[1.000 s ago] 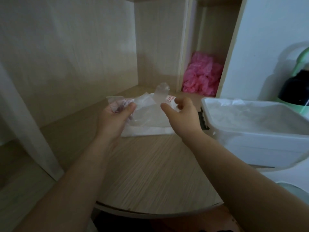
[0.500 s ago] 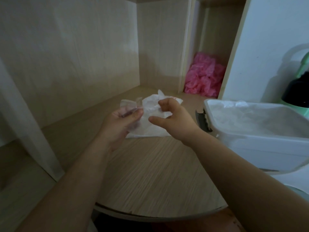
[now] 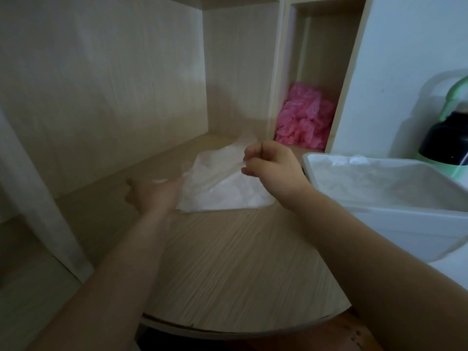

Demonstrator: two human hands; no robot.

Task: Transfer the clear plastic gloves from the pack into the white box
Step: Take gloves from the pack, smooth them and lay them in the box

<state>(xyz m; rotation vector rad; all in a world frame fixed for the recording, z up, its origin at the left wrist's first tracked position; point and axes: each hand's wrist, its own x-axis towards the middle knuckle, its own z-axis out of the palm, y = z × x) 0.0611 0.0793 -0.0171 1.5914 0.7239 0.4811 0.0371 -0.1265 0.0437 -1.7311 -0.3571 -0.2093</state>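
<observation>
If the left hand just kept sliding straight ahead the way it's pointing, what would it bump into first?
The pack of clear gloves: the left hand points at its left edge, and its blurred fingers seem to touch it. The right hand pinches a clear glove just above it.

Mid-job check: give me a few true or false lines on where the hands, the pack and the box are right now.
1. The right hand pinches clear film that rises from the pack. True.
2. The white box stands left of the pack. False: it stands to the pack's right.
3. The pink bundle lies inside the white box. False: it sits in the narrow shelf compartment behind.
4. The left hand rests at the pack's left edge. True, though it is blurred.
</observation>
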